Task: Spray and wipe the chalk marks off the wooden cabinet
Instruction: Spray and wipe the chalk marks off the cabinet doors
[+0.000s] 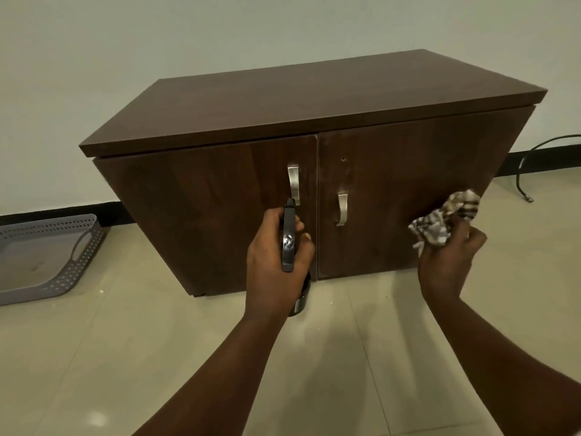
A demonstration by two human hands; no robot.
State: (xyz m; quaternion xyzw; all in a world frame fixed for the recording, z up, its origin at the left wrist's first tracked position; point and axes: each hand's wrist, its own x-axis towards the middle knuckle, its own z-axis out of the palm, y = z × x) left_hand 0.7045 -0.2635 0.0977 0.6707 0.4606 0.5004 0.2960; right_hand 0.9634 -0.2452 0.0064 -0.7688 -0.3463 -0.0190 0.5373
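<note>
A: What's nearest?
B: Low centre, the left hand (276,262) clenches a black spray bottle (288,237); at right, the right hand (446,265) clutches a striped cloth (446,215).

A: Beyond?
B: The wooden cabinet (314,102) fills mid-frame on the tiled floor (94,357), doors closed. A grey tray (47,256) lies left, a cable (531,165) right, against the pale wall (157,36).

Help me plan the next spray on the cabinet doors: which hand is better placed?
Left. The left hand grips the spray bottle, nozzle aimed at the doors; the right hand holds only the cloth.
</note>
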